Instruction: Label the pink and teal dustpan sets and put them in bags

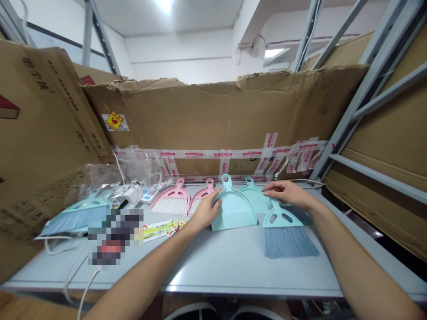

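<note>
My left hand (207, 209) grips the left edge of an upright mint-green dustpan (233, 209) near the middle of the table. To its right, my right hand (285, 193) has its fingers closed at the handle of a mint-green brush (283, 231) with blue-grey bristles, which point down toward the tabletop. Behind them stands a second mint dustpan (255, 194), and another blue-bristled brush (299, 214) is partly hidden behind the held brush. Two pink brush sets (173, 198) with white bristles stand left of my left hand.
A mint brush set (80, 215) lies at the left by clear plastic bags (133, 166), white cables and a power strip (150, 194). Yellow-green packets (160, 228) lie on the grey table (233, 266). Cardboard (207, 115) walls the back; metal shelf posts (353, 102) stand right.
</note>
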